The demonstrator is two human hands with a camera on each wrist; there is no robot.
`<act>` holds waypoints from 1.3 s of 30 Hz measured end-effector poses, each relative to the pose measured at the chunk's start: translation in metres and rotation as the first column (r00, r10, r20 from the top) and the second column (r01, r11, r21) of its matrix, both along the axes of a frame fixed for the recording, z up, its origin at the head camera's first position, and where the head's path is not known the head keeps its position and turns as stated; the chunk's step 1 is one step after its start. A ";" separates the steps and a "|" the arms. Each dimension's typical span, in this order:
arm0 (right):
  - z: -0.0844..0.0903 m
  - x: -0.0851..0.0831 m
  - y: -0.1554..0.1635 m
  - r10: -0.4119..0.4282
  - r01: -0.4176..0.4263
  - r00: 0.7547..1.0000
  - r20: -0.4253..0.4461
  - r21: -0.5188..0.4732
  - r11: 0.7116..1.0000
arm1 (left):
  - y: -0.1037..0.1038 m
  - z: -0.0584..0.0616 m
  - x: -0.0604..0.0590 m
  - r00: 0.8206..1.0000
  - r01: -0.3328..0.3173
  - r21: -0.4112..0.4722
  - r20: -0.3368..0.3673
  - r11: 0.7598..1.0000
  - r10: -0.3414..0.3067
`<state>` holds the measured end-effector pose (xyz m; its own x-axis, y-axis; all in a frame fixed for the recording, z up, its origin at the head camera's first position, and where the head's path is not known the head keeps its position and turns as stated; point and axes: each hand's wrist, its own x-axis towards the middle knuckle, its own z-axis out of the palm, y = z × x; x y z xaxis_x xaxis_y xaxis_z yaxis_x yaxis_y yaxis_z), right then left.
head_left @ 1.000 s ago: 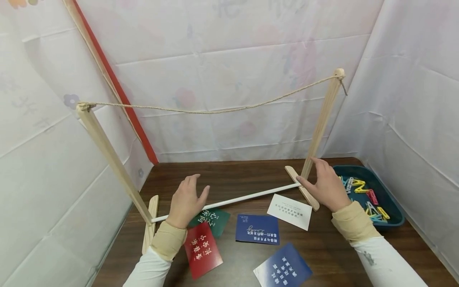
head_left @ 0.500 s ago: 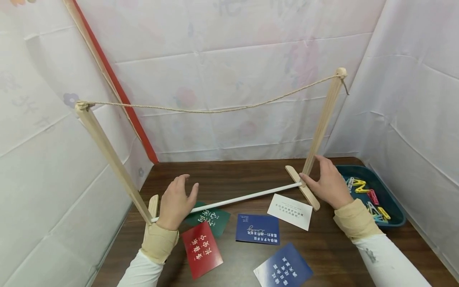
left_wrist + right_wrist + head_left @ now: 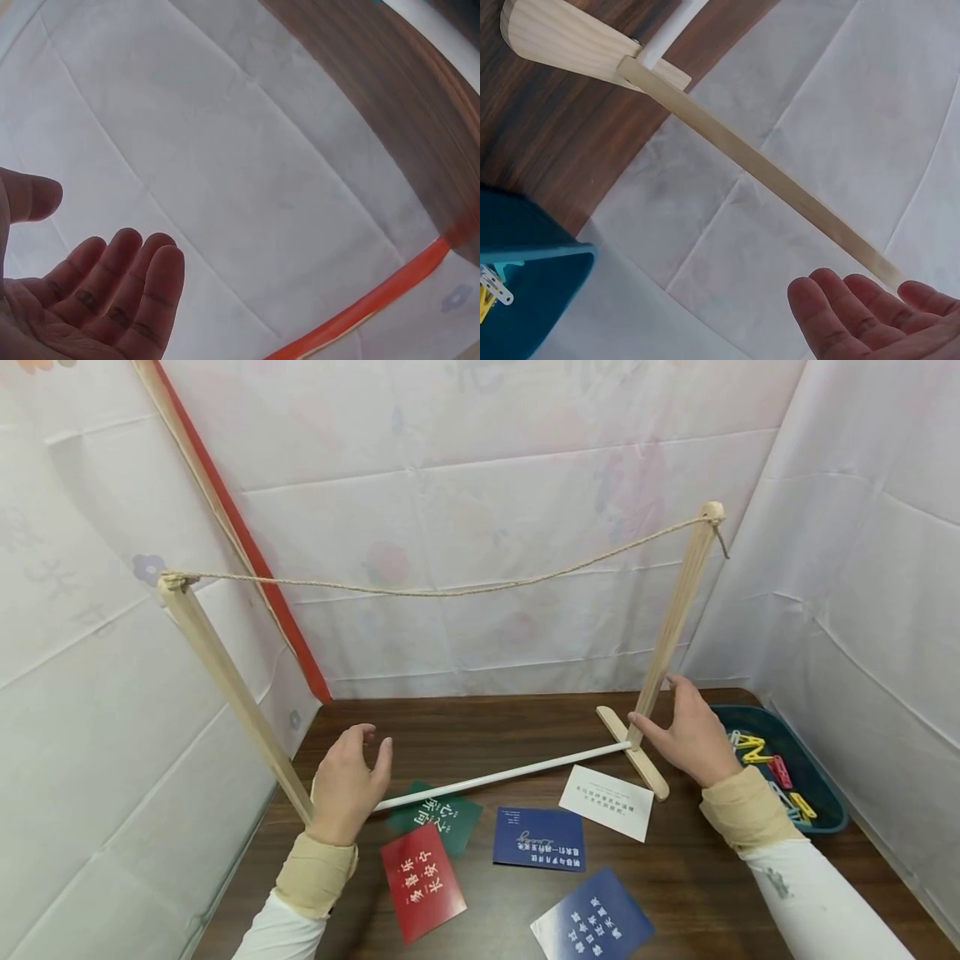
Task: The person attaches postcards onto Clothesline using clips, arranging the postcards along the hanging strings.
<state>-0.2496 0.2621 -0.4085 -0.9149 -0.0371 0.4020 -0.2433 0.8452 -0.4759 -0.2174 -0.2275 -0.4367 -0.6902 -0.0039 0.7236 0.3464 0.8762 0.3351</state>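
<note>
A wooden frame stands on the brown table [image 3: 480, 718]: a left post [image 3: 225, 677], a right post [image 3: 675, 610], a sagging rope [image 3: 450, 592] between their tops and a white rod [image 3: 502, 774] between their feet. My left hand [image 3: 367, 752] hovers open over the rod's left end, beside the left post, and holds nothing; the left wrist view shows its bare fingers [image 3: 112, 300]. My right hand [image 3: 667, 710] is open next to the right post's base, above the wooden foot [image 3: 637, 760]. In the right wrist view its straight fingers [image 3: 870, 315] lie close to the post [image 3: 765, 172].
Several cards lie in front of the rod: green [image 3: 438, 818], red [image 3: 422, 881], blue [image 3: 538, 839], white [image 3: 606, 791] and another blue [image 3: 592, 927]. A teal tray [image 3: 825, 818] of coloured clips [image 3: 780, 772] sits at the right. White cloth walls close in on three sides.
My left hand has slid left along the rod toward the left post and risen a little. The right hand has lifted slightly off the foot and stays by the right post.
</note>
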 end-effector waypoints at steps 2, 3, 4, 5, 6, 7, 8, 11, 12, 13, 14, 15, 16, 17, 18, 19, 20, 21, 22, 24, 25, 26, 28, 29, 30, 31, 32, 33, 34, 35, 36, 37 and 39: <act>0.002 -0.001 0.000 -0.006 0.006 1.000 0.003 -0.004 1.000 | -0.003 0.001 0.002 1.000 -0.011 0.006 -0.008 1.000 0.011; 0.003 -0.002 0.000 -0.009 0.009 1.000 0.005 -0.006 1.000 | -0.005 0.001 0.002 1.000 -0.017 0.009 -0.013 1.000 0.017; 0.004 -0.002 0.001 -0.011 0.011 1.000 0.008 -0.006 1.000 | -0.007 0.002 0.003 1.000 -0.021 0.012 -0.018 1.000 0.021; 0.005 -0.003 0.001 -0.012 0.012 1.000 0.011 -0.007 1.000 | -0.008 0.002 0.003 0.999 -0.024 0.013 -0.026 1.000 0.024; 0.006 -0.003 0.001 -0.013 0.013 1.000 0.012 -0.009 1.000 | -0.010 0.003 0.004 0.999 -0.027 0.017 -0.033 0.999 0.027; 0.007 -0.004 0.002 -0.014 0.014 1.000 0.013 -0.010 1.000 | -0.012 0.003 0.004 0.999 -0.029 0.021 -0.042 0.999 0.030; 0.008 -0.005 0.002 -0.014 0.014 1.000 0.013 -0.012 1.000 | -0.013 0.003 0.004 0.998 -0.030 0.024 -0.050 0.999 0.031; 0.013 -0.008 0.003 -0.013 0.013 1.000 0.016 -0.015 1.000 | -0.017 0.006 0.006 0.997 -0.031 0.035 -0.074 0.999 0.034; 0.014 -0.009 0.004 -0.013 0.014 1.000 0.017 -0.016 1.000 | -0.019 0.006 0.006 0.996 -0.032 0.039 -0.082 0.999 0.035; 0.016 -0.010 0.004 -0.014 0.015 1.000 0.020 -0.017 1.000 | -0.020 0.007 0.007 0.995 -0.032 0.043 -0.091 0.999 0.036; 0.017 -0.012 0.005 -0.016 0.017 1.000 0.021 -0.019 1.000 | -0.021 0.008 0.007 0.994 -0.033 0.046 -0.100 0.998 0.037; 0.019 -0.013 0.005 -0.019 0.020 1.000 0.024 -0.020 1.000 | -0.022 0.009 0.008 0.993 -0.035 0.049 -0.110 0.998 0.040; 0.020 -0.014 0.006 -0.023 0.024 0.999 0.026 -0.021 1.000 | -0.023 0.010 0.009 0.992 -0.038 0.051 -0.119 0.998 0.044; 0.021 -0.014 0.006 -0.027 0.028 0.999 0.028 -0.023 0.999 | -0.024 0.011 0.009 0.991 -0.040 0.052 -0.128 0.998 0.046; 0.022 -0.015 0.006 -0.032 0.032 0.999 0.029 -0.025 0.999 | -0.026 0.012 0.010 0.990 -0.043 0.051 -0.135 0.998 0.050; 0.023 -0.016 0.006 -0.035 0.036 0.999 0.030 -0.028 0.999 | -0.027 0.012 0.010 0.989 -0.045 0.051 -0.140 0.998 0.052; 0.024 -0.017 0.006 -0.038 0.039 0.999 0.031 -0.030 0.999 | -0.027 0.013 0.011 0.988 -0.049 0.050 -0.144 0.998 0.055; 0.025 -0.017 0.007 -0.039 0.040 0.999 0.034 -0.032 0.999 | -0.028 0.013 0.011 0.988 -0.050 0.050 -0.146 0.998 0.057; 0.025 -0.018 0.007 -0.039 0.041 0.999 0.038 -0.036 0.999 | -0.029 0.013 0.012 0.987 -0.052 0.050 -0.147 0.997 0.059; 0.027 -0.020 0.007 -0.037 0.039 0.998 0.043 -0.044 0.998 | -0.031 0.013 0.013 0.987 -0.057 0.052 -0.147 0.997 0.064; 0.028 -0.021 0.007 -0.035 0.038 0.998 0.048 -0.046 0.998 | -0.031 0.013 0.013 0.987 -0.061 0.056 -0.147 0.997 0.069; 0.029 -0.023 0.007 -0.034 0.037 0.998 0.052 -0.048 0.998 | -0.032 0.013 0.014 0.986 -0.065 0.058 -0.147 0.996 0.073; 0.029 -0.026 0.007 -0.033 0.036 0.998 0.060 -0.054 0.998 | -0.034 0.013 0.015 0.985 -0.074 0.063 -0.149 0.995 0.083; 0.029 -0.027 0.008 -0.032 0.036 0.998 0.062 -0.055 0.998 | -0.035 0.013 0.015 0.985 -0.080 0.066 -0.150 0.995 0.089; 0.029 -0.029 0.008 -0.033 0.036 0.997 0.066 -0.056 0.998 | -0.036 0.013 0.016 0.984 -0.084 0.066 -0.152 0.994 0.093; 0.029 -0.031 0.009 -0.034 0.038 0.997 0.069 -0.058 0.998 | -0.037 0.013 0.016 0.983 -0.087 0.067 -0.154 0.994 0.097; 0.029 -0.033 0.009 -0.034 0.038 0.997 0.072 -0.060 0.997 | -0.038 0.013 0.016 0.983 -0.089 0.066 -0.158 0.994 0.099; 0.029 -0.035 0.010 -0.035 0.040 0.997 0.074 -0.061 0.997 | -0.039 0.013 0.017 0.981 -0.092 0.068 -0.162 0.993 0.102; 0.029 -0.036 0.010 -0.035 0.040 0.996 0.076 -0.063 0.997 | -0.039 0.013 0.017 0.981 -0.093 0.069 -0.165 0.993 0.103; 0.029 -0.038 0.011 -0.036 0.041 0.996 0.077 -0.067 0.997 | -0.040 0.014 0.018 0.980 -0.093 0.069 -0.168 0.993 0.104; 0.030 -0.039 0.011 -0.036 0.042 0.996 0.080 -0.071 0.997 | -0.041 0.014 0.019 0.980 -0.093 0.069 -0.172 0.993 0.104; 0.030 -0.040 0.011 -0.036 0.043 0.996 0.082 -0.077 0.996 | -0.042 0.014 0.019 0.979 -0.095 0.071 -0.176 0.993 0.106; 0.029 -0.041 0.012 -0.031 0.040 0.995 0.092 -0.092 0.995 | -0.043 0.013 0.020 0.977 -0.095 0.072 -0.185 0.993 0.107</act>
